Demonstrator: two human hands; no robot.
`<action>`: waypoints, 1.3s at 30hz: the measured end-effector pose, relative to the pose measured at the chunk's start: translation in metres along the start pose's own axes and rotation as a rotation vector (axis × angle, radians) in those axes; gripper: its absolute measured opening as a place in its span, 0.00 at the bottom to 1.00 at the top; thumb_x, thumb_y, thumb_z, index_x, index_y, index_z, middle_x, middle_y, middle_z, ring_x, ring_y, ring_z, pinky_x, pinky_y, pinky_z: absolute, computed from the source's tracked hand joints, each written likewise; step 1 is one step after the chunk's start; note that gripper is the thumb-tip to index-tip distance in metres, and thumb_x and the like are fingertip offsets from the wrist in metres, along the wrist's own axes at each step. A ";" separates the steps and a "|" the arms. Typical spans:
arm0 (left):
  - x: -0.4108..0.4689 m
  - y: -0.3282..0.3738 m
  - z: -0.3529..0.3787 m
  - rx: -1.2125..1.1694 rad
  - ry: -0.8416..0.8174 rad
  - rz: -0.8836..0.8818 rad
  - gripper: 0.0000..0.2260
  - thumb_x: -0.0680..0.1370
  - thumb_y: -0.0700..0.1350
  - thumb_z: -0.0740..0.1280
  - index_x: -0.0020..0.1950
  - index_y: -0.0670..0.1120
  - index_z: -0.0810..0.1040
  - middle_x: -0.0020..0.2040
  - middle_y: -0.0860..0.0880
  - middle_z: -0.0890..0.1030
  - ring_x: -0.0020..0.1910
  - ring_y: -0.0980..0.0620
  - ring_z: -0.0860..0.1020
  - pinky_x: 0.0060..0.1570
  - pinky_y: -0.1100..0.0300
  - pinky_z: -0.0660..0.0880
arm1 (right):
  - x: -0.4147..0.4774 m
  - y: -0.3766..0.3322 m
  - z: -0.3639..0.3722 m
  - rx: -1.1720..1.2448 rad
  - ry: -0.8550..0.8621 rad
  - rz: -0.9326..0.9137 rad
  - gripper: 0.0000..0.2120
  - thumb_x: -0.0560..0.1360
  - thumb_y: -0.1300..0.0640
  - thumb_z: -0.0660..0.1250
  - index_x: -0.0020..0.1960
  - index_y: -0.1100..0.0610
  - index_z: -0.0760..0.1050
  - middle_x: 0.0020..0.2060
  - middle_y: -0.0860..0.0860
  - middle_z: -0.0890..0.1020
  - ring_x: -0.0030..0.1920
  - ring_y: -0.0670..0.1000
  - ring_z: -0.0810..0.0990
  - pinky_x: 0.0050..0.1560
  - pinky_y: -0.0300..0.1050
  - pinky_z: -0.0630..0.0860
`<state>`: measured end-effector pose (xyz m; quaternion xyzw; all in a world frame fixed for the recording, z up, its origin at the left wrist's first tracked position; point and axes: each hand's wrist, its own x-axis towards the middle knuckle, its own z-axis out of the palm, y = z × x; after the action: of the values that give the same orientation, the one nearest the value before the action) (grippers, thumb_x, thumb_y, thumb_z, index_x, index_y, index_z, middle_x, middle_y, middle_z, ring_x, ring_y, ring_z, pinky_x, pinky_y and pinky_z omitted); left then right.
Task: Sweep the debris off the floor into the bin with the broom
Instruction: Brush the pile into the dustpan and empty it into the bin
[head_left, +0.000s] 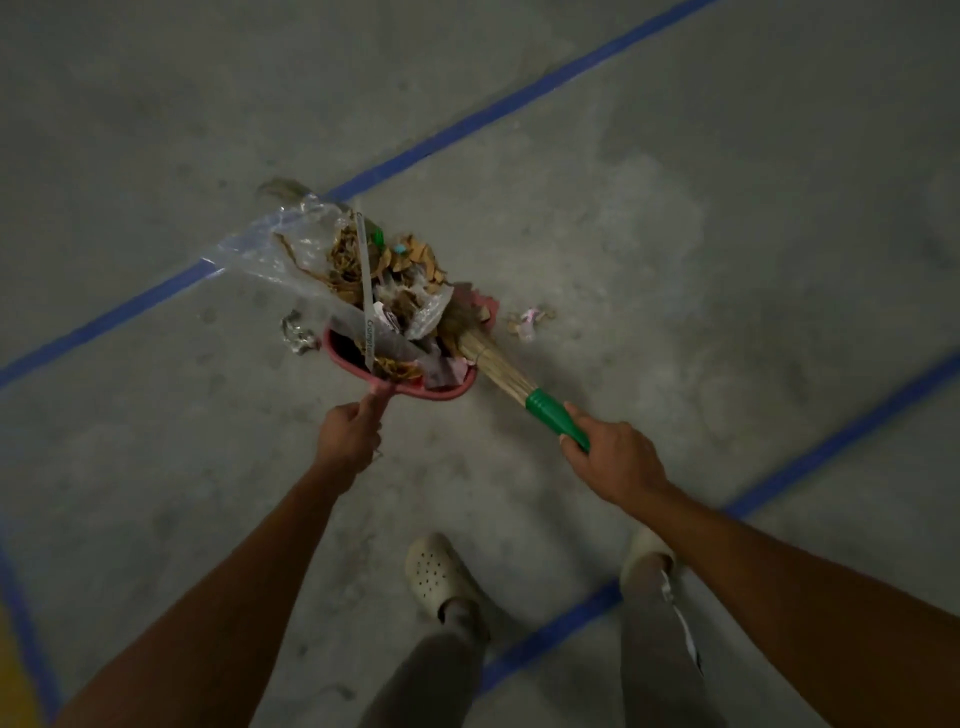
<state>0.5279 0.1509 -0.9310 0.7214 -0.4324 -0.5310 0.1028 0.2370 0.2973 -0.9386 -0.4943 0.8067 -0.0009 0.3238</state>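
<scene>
Two pale clogs (434, 571) stood nearest on the concrete floor (727, 234). Just ahead, the left hand (348, 436) held the thin handle of the pink bin (447, 392), fingers clenched round it. The right hand (613, 457) gripped the broom (498, 364) by its green handle (550, 413), fingers wrapped about it. The straw bristles lay against the bin's right side. Debris (384, 260) of dry leaves and paper was heaped in the bin and beyond its far edge, with a clear plastic bag (270, 244) on top. A crumpled silvery scrap (297, 332) lay just left of the bin and a pinkish scrap (530, 318) just right. Blue lines (467, 124) crossed the floor farther off.
</scene>
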 end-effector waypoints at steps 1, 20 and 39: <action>-0.022 0.016 -0.001 -0.002 -0.007 0.011 0.42 0.54 0.83 0.62 0.35 0.43 0.73 0.26 0.48 0.72 0.22 0.52 0.67 0.23 0.62 0.63 | -0.018 0.002 -0.023 0.035 -0.003 0.016 0.26 0.78 0.43 0.63 0.75 0.43 0.65 0.48 0.59 0.85 0.47 0.60 0.83 0.47 0.49 0.79; -0.336 0.223 0.143 0.043 -0.155 0.295 0.24 0.79 0.62 0.64 0.34 0.43 0.72 0.25 0.47 0.71 0.22 0.52 0.67 0.26 0.60 0.61 | -0.294 0.184 -0.286 0.522 0.236 0.183 0.10 0.77 0.52 0.68 0.55 0.55 0.81 0.34 0.53 0.82 0.31 0.48 0.79 0.35 0.47 0.77; -0.503 0.408 0.544 0.239 -0.630 0.599 0.26 0.77 0.64 0.66 0.36 0.41 0.73 0.27 0.45 0.70 0.22 0.54 0.64 0.23 0.64 0.59 | -0.422 0.520 -0.425 0.738 0.602 0.537 0.09 0.77 0.51 0.68 0.53 0.53 0.82 0.31 0.52 0.81 0.29 0.48 0.78 0.33 0.53 0.78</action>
<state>-0.1787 0.4420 -0.5681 0.3744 -0.6906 -0.6180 0.0313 -0.2731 0.7645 -0.5497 -0.1023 0.9077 -0.3429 0.2193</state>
